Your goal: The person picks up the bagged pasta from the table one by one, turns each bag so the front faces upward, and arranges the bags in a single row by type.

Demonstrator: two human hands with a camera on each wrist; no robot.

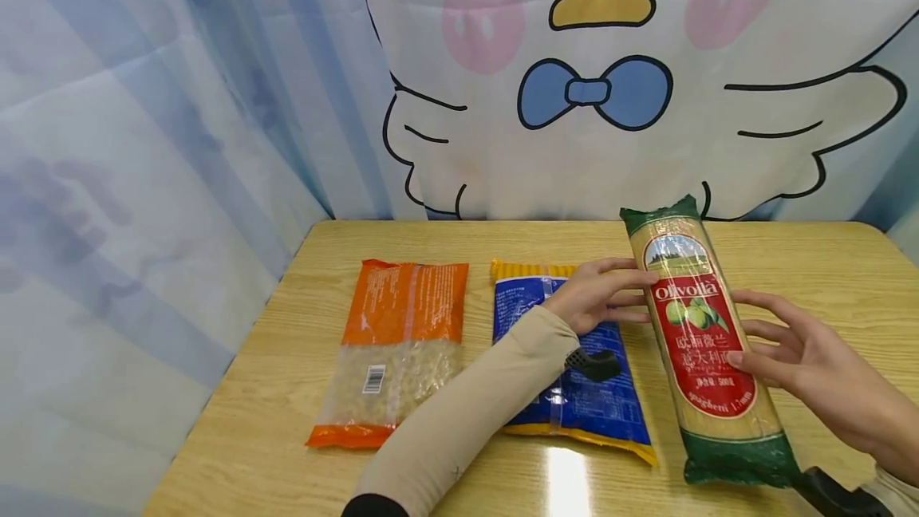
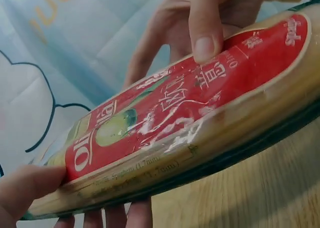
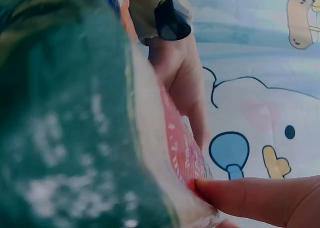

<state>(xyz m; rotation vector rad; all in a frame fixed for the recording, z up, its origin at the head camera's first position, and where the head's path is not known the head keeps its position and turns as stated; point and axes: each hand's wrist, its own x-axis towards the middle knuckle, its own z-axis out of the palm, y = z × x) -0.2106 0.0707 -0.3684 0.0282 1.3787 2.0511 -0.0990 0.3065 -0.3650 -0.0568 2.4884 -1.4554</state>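
A long packet of spaghetti (image 1: pixel 704 357), with green ends and a red label, is held between both hands, raised off the table at least in part. My left hand (image 1: pixel 599 290) grips its upper left edge; in the left wrist view the thumb lies on the front and the fingers reach beneath. On the other side, my right hand (image 1: pixel 797 349) has its thumb (image 2: pixel 205 47) pressed on the label while its fingers go behind the edge. The packet's green end (image 3: pixel 65 118) fills much of the right wrist view.
On the wooden table (image 1: pixel 251 389) a blue and yellow packet (image 1: pixel 603 389) lies partly under the left forearm. Farther left lies an orange packet (image 1: pixel 409 309) with a see-through lower half. A printed curtain (image 1: pixel 502 158) hangs behind the table.
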